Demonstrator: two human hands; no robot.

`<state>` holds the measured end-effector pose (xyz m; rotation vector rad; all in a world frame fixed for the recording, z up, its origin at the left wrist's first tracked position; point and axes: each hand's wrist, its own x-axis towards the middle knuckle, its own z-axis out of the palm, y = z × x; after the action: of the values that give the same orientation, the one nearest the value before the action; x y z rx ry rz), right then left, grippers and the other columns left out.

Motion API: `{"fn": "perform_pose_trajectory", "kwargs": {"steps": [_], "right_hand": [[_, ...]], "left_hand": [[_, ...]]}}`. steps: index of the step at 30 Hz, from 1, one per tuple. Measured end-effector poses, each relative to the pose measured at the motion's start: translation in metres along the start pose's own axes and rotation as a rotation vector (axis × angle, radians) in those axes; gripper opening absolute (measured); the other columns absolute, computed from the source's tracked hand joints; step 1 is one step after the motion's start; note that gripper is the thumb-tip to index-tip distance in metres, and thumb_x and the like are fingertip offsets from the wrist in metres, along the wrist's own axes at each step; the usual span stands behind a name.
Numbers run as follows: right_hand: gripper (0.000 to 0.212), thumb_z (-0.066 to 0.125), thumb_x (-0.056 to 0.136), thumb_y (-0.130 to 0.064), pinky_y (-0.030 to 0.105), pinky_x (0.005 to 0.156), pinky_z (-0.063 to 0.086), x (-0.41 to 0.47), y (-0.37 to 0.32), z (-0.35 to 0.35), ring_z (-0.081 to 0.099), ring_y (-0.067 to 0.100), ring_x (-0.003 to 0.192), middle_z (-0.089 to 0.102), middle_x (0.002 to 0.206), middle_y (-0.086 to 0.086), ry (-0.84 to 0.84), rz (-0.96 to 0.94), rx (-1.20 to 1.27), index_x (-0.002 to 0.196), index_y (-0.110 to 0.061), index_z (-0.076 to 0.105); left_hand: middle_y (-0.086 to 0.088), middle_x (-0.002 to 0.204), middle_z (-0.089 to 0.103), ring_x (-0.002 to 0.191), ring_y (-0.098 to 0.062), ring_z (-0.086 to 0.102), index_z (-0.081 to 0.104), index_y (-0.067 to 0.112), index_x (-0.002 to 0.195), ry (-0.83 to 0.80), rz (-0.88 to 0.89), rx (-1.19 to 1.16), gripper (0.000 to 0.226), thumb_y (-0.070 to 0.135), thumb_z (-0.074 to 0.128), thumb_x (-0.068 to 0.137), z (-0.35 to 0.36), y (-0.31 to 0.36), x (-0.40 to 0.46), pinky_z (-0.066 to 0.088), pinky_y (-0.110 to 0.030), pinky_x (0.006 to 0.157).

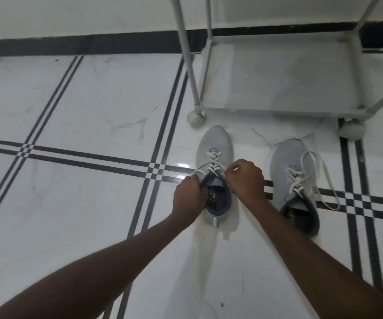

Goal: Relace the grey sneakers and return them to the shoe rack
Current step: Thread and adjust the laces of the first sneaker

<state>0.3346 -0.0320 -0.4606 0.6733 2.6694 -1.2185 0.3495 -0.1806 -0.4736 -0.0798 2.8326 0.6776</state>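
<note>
Two grey sneakers stand on the white tiled floor, toes pointing away from me. The left sneaker [214, 143] has white laces crossed over its tongue. My left hand [187, 196] pinches the lace end at the shoe's left collar. My right hand [245, 178] pinches the other lace end at the right side of the top eyelets. The right sneaker [289, 162] sits apart to the right, its white laces [324, 178] loose and trailing over the floor. The white shoe rack [278, 72] stands just beyond both shoes.
The rack rests on round castors [196, 118], with thin white posts rising out of view. Its bottom shelf holds nothing. A black skirting band [82, 43] runs along the wall. Dark stripe lines cross the floor tiles.
</note>
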Motion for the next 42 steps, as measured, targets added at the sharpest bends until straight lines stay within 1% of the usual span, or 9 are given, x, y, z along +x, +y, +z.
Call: {"fn": "perform_pose_trajectory", "kwargs": {"steps": [6,10,13,17,23,27,31,37,42], "right_hand": [[0.012,0.061,0.076,-0.017,0.024,0.066,0.041,0.016,-0.027,0.022,0.060,0.021,0.075,0.065,0.074,-0.002,-0.207,0.037,0.035,0.078,-0.013,0.072],[0.022,0.060,0.059,-0.018,0.033,0.068,0.048,0.019,-0.042,0.004,0.058,0.024,0.066,0.063,0.068,0.007,-0.350,0.245,0.352,0.073,-0.003,0.068],[0.014,0.056,0.072,-0.017,0.039,0.079,0.050,0.021,-0.060,-0.015,0.062,0.022,0.066,0.067,0.067,0.007,-0.429,0.171,0.609,0.074,-0.006,0.066],[0.009,0.056,0.085,-0.010,0.035,0.069,0.052,0.033,-0.082,-0.048,0.061,0.020,0.057,0.063,0.059,0.005,-0.339,0.054,0.840,0.077,-0.009,0.061],[0.019,0.063,0.075,-0.024,0.042,0.074,0.058,0.026,-0.037,-0.030,0.070,0.036,0.076,0.072,0.079,0.016,-0.104,0.252,0.238,0.071,-0.005,0.061],[0.016,0.064,0.086,-0.013,0.031,0.072,0.044,-0.007,-0.027,-0.017,0.063,0.037,0.097,0.065,0.098,0.019,-0.061,0.049,-0.243,0.098,-0.003,0.061],[0.037,0.067,0.083,-0.004,0.035,0.089,0.055,-0.019,-0.025,0.003,0.066,0.030,0.100,0.071,0.113,0.010,-0.172,-0.229,-0.221,0.118,-0.017,0.068],[0.012,0.074,0.080,-0.011,0.030,0.069,0.057,-0.012,-0.015,0.013,0.066,0.021,0.070,0.074,0.081,0.003,-0.125,-0.287,-0.249,0.078,-0.022,0.072],[0.014,0.066,0.078,0.001,0.033,0.062,0.053,-0.009,-0.011,0.010,0.059,0.023,0.067,0.065,0.076,0.004,-0.078,-0.338,-0.397,0.076,-0.014,0.064]], "left_hand": [[-0.008,0.094,0.064,0.078,-0.020,0.055,0.058,0.008,0.101,-0.008,0.004,-0.045,0.020,0.016,0.059,0.084,-0.010,-0.018,-0.008,0.038,-0.025,0.065],[-0.011,0.102,0.067,0.089,-0.026,0.064,0.054,0.008,0.118,-0.036,0.020,-0.092,0.038,0.013,0.063,0.082,-0.015,-0.015,-0.007,0.041,-0.025,0.067],[-0.006,0.095,0.066,0.080,-0.022,0.062,0.049,0.011,0.121,-0.013,-0.013,-0.138,0.045,0.013,0.065,0.079,-0.016,-0.018,-0.008,0.042,-0.024,0.060],[-0.014,0.110,0.065,0.094,-0.031,0.066,0.029,0.011,0.149,-0.007,0.048,-0.038,0.076,0.018,0.067,0.084,-0.014,-0.021,-0.011,0.052,-0.033,0.070],[-0.007,0.107,0.061,0.094,-0.028,0.065,0.063,0.020,0.118,-0.014,0.102,0.073,0.041,0.047,0.038,0.102,-0.022,-0.021,-0.002,0.046,-0.032,0.069],[-0.008,0.114,0.061,0.104,-0.026,0.055,0.074,0.018,0.103,0.097,0.278,0.210,0.025,0.035,0.056,0.096,-0.027,-0.030,0.017,0.050,-0.038,0.080],[-0.004,0.088,0.076,0.084,-0.023,0.067,0.077,0.016,0.089,0.010,0.316,0.117,0.007,0.016,0.072,0.084,-0.035,-0.029,0.027,0.055,-0.039,0.074],[-0.002,0.087,0.075,0.080,-0.019,0.068,0.075,0.018,0.096,0.003,0.342,0.080,0.018,0.006,0.071,0.084,-0.030,-0.032,0.025,0.051,-0.027,0.064],[-0.007,0.094,0.067,0.088,-0.026,0.061,0.071,0.014,0.100,0.036,0.503,0.396,0.020,0.003,0.058,0.090,-0.035,-0.038,0.025,0.038,-0.032,0.064]]}}
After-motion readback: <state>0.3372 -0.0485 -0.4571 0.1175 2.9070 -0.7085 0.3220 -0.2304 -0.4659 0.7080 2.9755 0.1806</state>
